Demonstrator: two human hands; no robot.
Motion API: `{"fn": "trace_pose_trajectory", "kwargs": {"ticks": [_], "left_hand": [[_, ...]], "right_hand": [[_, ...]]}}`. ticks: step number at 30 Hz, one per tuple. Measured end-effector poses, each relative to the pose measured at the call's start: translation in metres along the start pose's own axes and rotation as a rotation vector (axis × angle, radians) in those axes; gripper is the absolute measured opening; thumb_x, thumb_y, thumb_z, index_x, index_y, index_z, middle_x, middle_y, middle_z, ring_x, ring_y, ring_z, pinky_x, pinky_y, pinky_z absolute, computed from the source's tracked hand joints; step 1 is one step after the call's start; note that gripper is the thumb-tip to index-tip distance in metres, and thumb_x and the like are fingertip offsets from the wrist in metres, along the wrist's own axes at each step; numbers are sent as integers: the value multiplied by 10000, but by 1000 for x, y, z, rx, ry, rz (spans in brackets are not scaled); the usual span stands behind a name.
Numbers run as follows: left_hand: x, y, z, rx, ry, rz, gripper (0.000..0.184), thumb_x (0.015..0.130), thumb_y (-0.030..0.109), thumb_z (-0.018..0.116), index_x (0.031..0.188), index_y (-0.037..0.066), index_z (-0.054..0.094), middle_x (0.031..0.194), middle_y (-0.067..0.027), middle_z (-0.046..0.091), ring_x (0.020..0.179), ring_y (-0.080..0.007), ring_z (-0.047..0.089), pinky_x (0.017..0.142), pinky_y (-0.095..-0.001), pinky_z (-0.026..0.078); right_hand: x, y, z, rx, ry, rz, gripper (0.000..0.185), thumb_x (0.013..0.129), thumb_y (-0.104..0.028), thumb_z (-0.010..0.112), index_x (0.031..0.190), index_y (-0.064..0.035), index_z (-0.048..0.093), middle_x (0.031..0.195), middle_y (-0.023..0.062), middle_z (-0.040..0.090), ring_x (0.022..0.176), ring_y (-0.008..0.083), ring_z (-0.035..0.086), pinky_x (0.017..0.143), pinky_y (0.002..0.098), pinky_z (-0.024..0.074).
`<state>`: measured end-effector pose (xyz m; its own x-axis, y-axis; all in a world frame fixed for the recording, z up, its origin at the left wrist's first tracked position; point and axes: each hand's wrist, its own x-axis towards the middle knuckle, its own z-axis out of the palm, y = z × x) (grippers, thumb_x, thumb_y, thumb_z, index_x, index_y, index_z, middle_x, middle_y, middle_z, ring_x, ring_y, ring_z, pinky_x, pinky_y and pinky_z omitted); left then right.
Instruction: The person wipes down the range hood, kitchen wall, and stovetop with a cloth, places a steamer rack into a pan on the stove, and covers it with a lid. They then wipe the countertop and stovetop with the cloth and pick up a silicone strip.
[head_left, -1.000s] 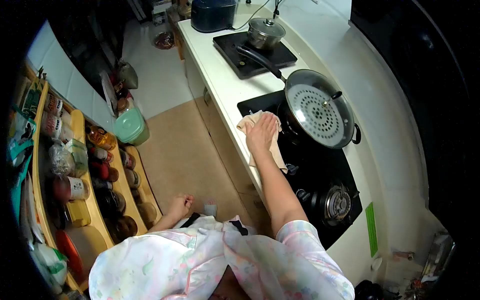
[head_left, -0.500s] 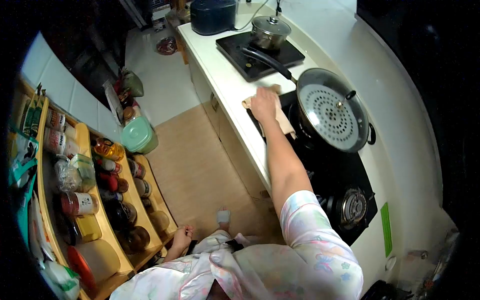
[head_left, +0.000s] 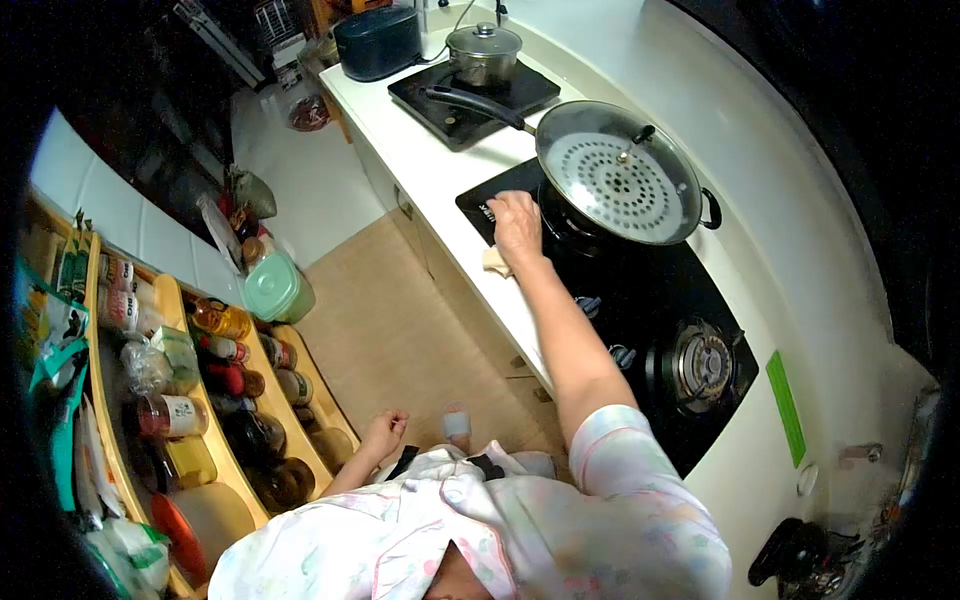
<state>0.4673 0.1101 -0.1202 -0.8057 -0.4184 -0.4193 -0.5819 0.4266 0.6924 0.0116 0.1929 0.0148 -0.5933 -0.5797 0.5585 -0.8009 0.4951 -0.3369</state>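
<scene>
My right hand (head_left: 518, 228) is at the front left corner of the black gas cooktop (head_left: 650, 275), with its fingers bent. Part of a beige cloth (head_left: 495, 262) pokes out beside the wrist at the counter edge; the hand hides the rest. Just beyond the hand, a wide pan with a glass lid (head_left: 620, 180) sits on the far burner, a perforated disc showing through the lid. Its long black handle (head_left: 475, 105) points left. My left hand (head_left: 385, 434) hangs low by my body, fingers loosely curled, with nothing visible in it.
A small lidded pot (head_left: 484, 68) stands on a black induction plate (head_left: 450, 118), near a dark appliance (head_left: 378, 45). The near burner (head_left: 703, 365) is bare. A wooden shelf (head_left: 235, 440) with several jars and bottles lines the left. A green-lidded tub (head_left: 277, 287) stands on the floor.
The cooktop's front left corner, covered by the cloth before, now shows. The cloth is bunched smaller by my right wrist. My view has shifted, and my left hand stays low.
</scene>
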Motion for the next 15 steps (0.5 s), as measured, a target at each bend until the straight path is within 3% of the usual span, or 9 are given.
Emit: {"fn": "trace_pose_trajectory", "kwargs": {"ticks": [4, 5, 9, 10, 13, 15], "left_hand": [[-1, 2, 2, 22, -22, 12, 184, 906, 128, 620, 1047, 38, 697, 1034, -201, 666, 889, -330, 675, 803, -391, 539], [0, 0, 5, 27, -8, 46, 182, 905, 128, 620, 1045, 44, 700, 1038, -199, 665, 890, -329, 675, 805, -393, 538], [7, 20, -2, 139, -160, 65, 203, 898, 122, 616, 1071, 50, 693, 1031, -192, 677, 900, -323, 675, 808, -399, 537], [10, 16, 3, 94, -153, 59, 210, 902, 127, 611, 1083, 53, 688, 999, -192, 691, 891, -320, 680, 802, -401, 539], [18, 28, 2, 80, -184, -8, 194, 905, 102, 605, 1069, 45, 690, 973, -184, 705, 879, -308, 687, 791, -393, 542], [28, 18, 9, 2, -146, 43, 185, 903, 78, 602, 1059, 36, 690, 966, -179, 711, 876, -304, 690, 784, -387, 543]], "right_hand": [[-45, -7, -36, -111, -247, 27, 559, 888, -302, 648, 1335, 6, 516, 1399, 185, 486, 1349, 366, 366, 1126, 456, 289], [-55, -12, -42, -128, -339, 105, 718, 886, -390, 665, 1382, 69, 425, 1491, 216, 363, 1400, 404, 271, 1153, 489, 224], [-106, -38, -68, -152, -212, 148, 651, 890, -324, 670, 1343, 87, 448, 1471, 221, 365, 1372, 436, 300, 1128, 519, 263], [-121, -43, -70, -202, -208, 151, 580, 914, -212, 633, 1351, 108, 426, 1451, 267, 383, 1348, 453, 334, 1105, 522, 300], [-165, -51, -75, -226, -197, 164, 496, 917, -115, 601, 1342, 92, 452, 1420, 266, 432, 1317, 454, 392, 1092, 526, 330], [-179, -59, -96, -147, -166, 122, 357, 868, 2, 585, 1217, 78, 583, 1315, 218, 557, 1254, 412, 482, 1065, 474, 398]]}}
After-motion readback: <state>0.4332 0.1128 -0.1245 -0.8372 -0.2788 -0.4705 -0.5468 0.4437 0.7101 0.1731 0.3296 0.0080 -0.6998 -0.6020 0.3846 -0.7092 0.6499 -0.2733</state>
